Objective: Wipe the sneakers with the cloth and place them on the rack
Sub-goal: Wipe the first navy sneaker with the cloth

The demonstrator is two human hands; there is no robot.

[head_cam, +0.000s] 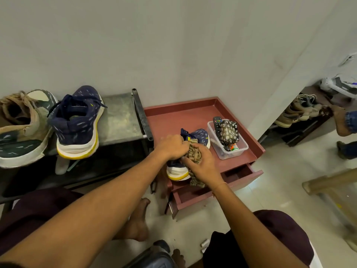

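Navy sneaker (195, 137) on maroon table (183, 117). Left hand (172, 147) curled over its collar, steadying. Right hand (203, 165) bunches cloth (194, 153) against its side. Best: firm hold, short strokes along sole. Rack (119, 117) at 9 o'clock.

Home entryway: shoe rack (119, 120), drawer table (185, 111).

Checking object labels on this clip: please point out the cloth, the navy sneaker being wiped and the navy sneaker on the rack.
cloth (193, 152): head view, bunched upper part.
navy sneaker being wiped (176, 170): head view, white sole at the heel.
navy sneaker on the rack (76, 124): head view, back of the heel.
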